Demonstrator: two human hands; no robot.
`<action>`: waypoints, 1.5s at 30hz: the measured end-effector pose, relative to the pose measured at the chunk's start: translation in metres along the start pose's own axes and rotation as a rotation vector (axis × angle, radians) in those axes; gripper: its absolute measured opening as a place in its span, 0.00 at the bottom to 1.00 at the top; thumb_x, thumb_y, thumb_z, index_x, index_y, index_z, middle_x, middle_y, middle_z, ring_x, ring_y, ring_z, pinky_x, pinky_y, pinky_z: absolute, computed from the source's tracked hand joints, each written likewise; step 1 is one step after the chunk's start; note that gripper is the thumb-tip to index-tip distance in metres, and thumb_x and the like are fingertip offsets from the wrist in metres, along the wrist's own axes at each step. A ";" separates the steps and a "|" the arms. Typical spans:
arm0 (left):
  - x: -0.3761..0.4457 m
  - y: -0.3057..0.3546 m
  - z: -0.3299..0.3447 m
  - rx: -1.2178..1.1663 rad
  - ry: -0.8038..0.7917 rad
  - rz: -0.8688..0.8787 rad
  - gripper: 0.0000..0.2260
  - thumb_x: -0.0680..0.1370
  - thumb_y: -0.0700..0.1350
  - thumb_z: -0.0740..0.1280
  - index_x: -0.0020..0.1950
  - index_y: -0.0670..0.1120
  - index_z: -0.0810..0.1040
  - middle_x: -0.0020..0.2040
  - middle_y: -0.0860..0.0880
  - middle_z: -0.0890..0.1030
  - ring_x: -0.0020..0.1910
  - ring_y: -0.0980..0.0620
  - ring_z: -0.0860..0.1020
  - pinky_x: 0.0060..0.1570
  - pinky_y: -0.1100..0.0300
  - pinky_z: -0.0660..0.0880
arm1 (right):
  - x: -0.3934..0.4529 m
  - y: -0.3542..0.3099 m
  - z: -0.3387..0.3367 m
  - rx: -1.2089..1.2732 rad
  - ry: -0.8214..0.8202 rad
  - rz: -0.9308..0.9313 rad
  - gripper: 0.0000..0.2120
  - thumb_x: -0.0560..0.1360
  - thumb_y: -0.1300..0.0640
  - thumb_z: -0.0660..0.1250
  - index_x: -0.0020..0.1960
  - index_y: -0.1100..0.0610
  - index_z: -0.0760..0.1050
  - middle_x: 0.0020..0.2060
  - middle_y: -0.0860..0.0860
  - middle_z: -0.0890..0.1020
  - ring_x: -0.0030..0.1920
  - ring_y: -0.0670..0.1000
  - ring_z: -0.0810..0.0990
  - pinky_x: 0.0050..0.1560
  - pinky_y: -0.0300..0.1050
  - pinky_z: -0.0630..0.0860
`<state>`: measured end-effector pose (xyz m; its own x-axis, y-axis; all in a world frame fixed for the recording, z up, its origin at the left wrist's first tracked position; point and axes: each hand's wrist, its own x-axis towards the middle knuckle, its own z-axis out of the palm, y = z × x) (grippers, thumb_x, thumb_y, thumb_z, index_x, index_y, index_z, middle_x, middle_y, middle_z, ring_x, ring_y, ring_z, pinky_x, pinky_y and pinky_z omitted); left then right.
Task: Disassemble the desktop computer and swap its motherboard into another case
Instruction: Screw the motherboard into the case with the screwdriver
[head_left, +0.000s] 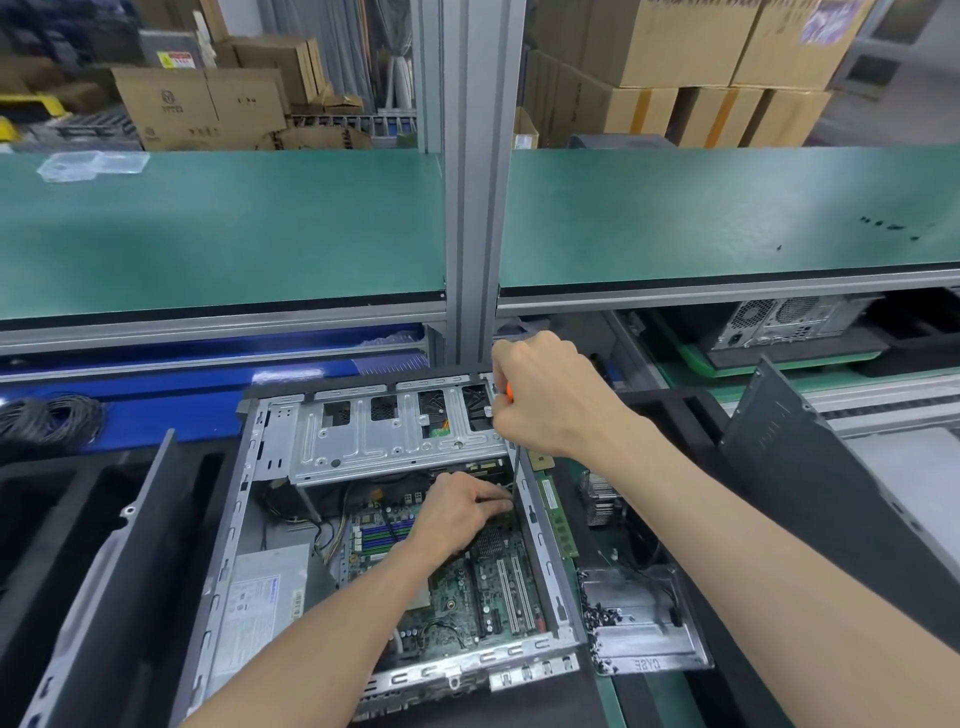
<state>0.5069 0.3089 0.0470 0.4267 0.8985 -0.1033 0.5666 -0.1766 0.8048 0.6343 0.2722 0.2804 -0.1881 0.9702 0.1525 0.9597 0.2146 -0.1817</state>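
green motherboard (in open case), right hand gripping screwdriver, left hand pinching its tip

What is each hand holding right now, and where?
Right hand grips the orange-handled screwdriver by its handle; left hand pinches its tip end.

A green-matted bench carried the open computer case, a RAM stick and a metal screw tray.

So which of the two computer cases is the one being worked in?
The open case nearest the camera, motherboard exposed: both hands reach in, the right hand gripping a screwdriver. The other case sits closed under the right shelf.
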 end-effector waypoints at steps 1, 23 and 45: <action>0.000 0.000 0.000 0.000 -0.001 0.001 0.07 0.74 0.51 0.75 0.51 0.54 0.87 0.50 0.60 0.85 0.42 0.80 0.74 0.46 0.84 0.65 | 0.000 0.000 0.000 0.002 0.002 0.000 0.06 0.68 0.61 0.64 0.44 0.60 0.73 0.39 0.56 0.76 0.39 0.59 0.75 0.38 0.49 0.75; -0.009 0.002 0.025 0.392 -0.257 -0.151 0.21 0.78 0.56 0.69 0.70 0.53 0.75 0.64 0.42 0.78 0.62 0.43 0.76 0.61 0.51 0.75 | 0.000 0.003 -0.007 -0.103 -0.180 -0.091 0.10 0.75 0.56 0.66 0.39 0.54 0.65 0.37 0.52 0.71 0.41 0.58 0.74 0.37 0.51 0.75; -0.009 0.009 0.030 0.376 -0.182 -0.221 0.16 0.79 0.53 0.68 0.67 0.56 0.76 0.61 0.45 0.81 0.57 0.43 0.79 0.55 0.49 0.79 | 0.003 0.002 -0.013 -0.105 -0.282 -0.327 0.12 0.67 0.69 0.67 0.39 0.52 0.74 0.43 0.47 0.75 0.43 0.50 0.72 0.33 0.42 0.64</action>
<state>0.5295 0.2873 0.0379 0.3645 0.8520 -0.3758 0.8594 -0.1524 0.4881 0.6380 0.2735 0.2932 -0.5207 0.8492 -0.0882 0.8537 0.5166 -0.0662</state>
